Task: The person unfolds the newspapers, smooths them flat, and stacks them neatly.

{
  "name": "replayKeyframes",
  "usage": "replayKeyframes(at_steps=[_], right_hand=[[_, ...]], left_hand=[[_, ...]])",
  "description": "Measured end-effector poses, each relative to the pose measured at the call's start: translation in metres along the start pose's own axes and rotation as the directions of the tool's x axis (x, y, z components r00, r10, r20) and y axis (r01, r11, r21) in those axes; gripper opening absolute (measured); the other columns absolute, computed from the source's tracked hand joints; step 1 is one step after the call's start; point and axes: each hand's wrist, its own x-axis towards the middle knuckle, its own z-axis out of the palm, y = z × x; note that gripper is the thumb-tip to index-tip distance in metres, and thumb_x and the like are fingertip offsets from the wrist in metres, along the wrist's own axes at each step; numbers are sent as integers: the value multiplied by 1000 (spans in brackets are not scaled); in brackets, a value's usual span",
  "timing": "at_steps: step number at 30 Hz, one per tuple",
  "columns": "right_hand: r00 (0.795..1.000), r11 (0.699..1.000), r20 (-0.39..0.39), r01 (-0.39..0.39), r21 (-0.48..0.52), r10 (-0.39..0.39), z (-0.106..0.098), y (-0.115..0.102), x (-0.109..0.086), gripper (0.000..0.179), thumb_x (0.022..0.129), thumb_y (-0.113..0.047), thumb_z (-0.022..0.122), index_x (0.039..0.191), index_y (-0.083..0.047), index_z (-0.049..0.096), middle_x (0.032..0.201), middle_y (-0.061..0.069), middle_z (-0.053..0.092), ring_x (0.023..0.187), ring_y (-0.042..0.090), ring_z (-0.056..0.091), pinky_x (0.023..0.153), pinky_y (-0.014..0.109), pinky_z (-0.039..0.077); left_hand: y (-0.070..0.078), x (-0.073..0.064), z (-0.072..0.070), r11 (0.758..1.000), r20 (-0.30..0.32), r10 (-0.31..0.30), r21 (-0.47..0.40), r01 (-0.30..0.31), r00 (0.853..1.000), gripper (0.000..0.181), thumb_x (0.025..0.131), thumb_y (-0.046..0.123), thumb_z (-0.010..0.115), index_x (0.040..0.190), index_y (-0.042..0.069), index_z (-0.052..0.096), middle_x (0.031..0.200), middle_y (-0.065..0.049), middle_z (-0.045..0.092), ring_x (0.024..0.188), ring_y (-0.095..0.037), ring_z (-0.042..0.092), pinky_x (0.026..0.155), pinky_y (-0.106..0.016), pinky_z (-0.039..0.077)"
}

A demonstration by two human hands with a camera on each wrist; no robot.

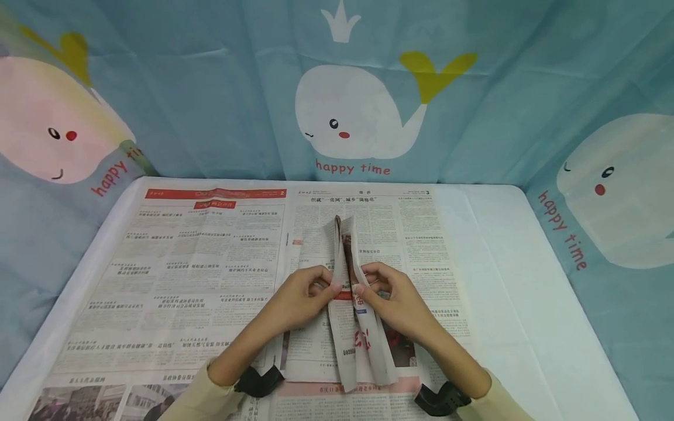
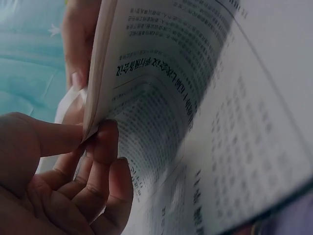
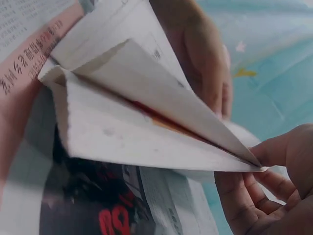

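A folded newspaper [image 1: 375, 351] stands on edge between the two hands in the head view, long and narrow, its folds parted at the top with a dark gap down the middle. My left hand [image 1: 304, 297] pinches its left layer between thumb and fingers. On the opposite side, my right hand [image 1: 396, 299] pinches the right layer the same way. The left wrist view has the left hand [image 2: 63, 186] gripping a paper edge, printed columns facing the camera. From the right wrist, the paper [image 3: 117, 117] fans into pleats that narrow toward the right hand's [image 3: 274, 186] fingertips.
Under the hands, an opened newspaper sheet [image 1: 210, 286] covers the left and middle of the white table [image 1: 518, 304]. Behind and at both sides hangs a blue curtain [image 1: 221, 111] printed with whales. Black wrist mounts [image 1: 259, 382] sit at the cuffs of the cream sleeves [image 1: 202, 397].
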Motion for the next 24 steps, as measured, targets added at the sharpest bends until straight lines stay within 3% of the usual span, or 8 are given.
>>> replayKeyframes(at_steps=[5,8,15,19,24], right_hand=[[1000,1000,-17,-7,9,7,-3,1,3,37,102,-21,72,135,-5,66,109,17,73,86,18,75,67,33,64],[998,999,-45,-33,0,33,-7,3,1,37,102,-21,73,135,-6,67,108,17,73,84,16,75,64,33,63],[991,996,-108,-79,-45,74,-26,18,-18,40,101,-22,74,135,-4,67,107,15,75,80,11,73,66,29,61],[987,991,-136,-95,-90,82,-37,27,-28,41,101,-24,74,135,-2,67,105,14,77,79,10,74,68,27,60],[976,980,-180,-150,-134,125,-47,35,-39,43,100,-23,75,135,1,67,101,11,79,78,9,75,67,26,61]], left_hand=[[-8,-13,-16,1000,-27,-11,-24,10,1000,21,105,26,68,107,5,69,78,-7,74,62,-13,60,57,-23,46],[-15,-26,-27,996,-16,-43,-82,42,999,25,106,27,67,108,2,66,73,-11,74,63,-17,66,58,-24,50],[-35,-65,-54,953,-11,-185,-246,176,983,45,105,29,69,135,-3,60,108,-15,79,80,-19,79,71,-32,64],[-46,-79,-64,942,-47,-234,-258,215,971,54,104,29,70,143,-4,54,113,-16,76,86,-17,78,69,-35,64],[-53,-91,-71,947,-132,-292,-177,268,947,53,103,27,72,145,1,53,107,-14,75,81,-16,76,67,-33,64]])
